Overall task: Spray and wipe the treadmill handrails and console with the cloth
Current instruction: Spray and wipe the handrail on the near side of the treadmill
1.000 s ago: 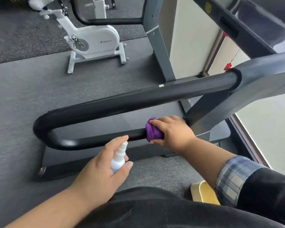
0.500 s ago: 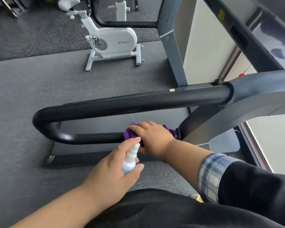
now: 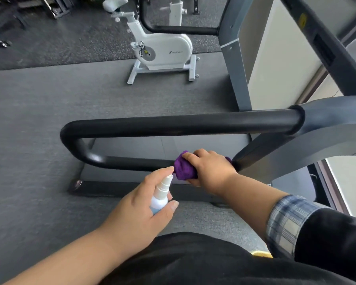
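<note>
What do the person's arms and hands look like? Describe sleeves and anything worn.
The left hand and forearm are bare, no sleeve in view. The right hand is bare; its arm wears a dark sleeve with a blue-and-white plaid cuff pushed up the forearm. No gloves, rings or watch visible.

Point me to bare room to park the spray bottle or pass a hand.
Free: grey floor left of the black handrail loop, up to the white exercise bike. A hand passes between the loop's bars, left of the purple cloth. Crowded: where right hand and left hand with spray bottle meet.
</note>
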